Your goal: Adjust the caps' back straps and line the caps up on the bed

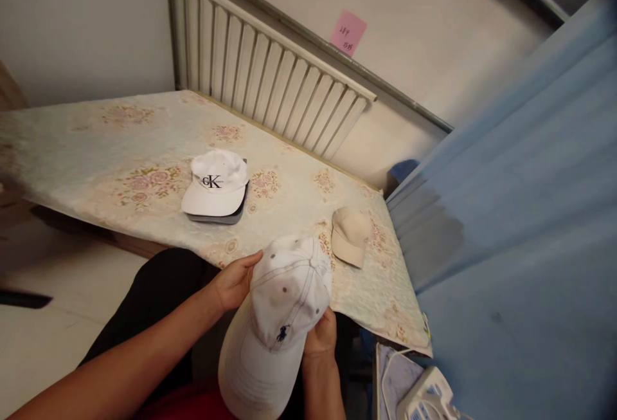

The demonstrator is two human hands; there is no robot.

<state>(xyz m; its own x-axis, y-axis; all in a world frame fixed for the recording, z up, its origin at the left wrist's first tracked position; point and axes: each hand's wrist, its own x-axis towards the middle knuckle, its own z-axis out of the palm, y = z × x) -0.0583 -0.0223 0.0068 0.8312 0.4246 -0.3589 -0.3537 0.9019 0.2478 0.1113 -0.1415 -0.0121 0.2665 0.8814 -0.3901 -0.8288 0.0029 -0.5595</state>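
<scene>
A white baseball cap point(282, 298) with a small dark embroidered figure hangs over my lap, its brim toward me. My left hand point(237, 280) grips the cap's left edge, with part of its fingers hidden behind the fabric. On the opposite side, my right hand point(322, 335) is closed around the lower right edge, its fingertips mostly covered by the cap. Beyond it on the table, a white cap point(218, 179) with black letters rests on top of a dark grey cap point(231, 218). To the right lies a beige cap point(350, 235).
The caps lie on a flower-patterned tablecloth point(289, 198). A radiator point(260, 63) runs along the wall behind, below a pink note point(348, 33). At right hangs a blue curtain point(520, 233). A white plastic device with a cord point(427, 397) sits low beside the table.
</scene>
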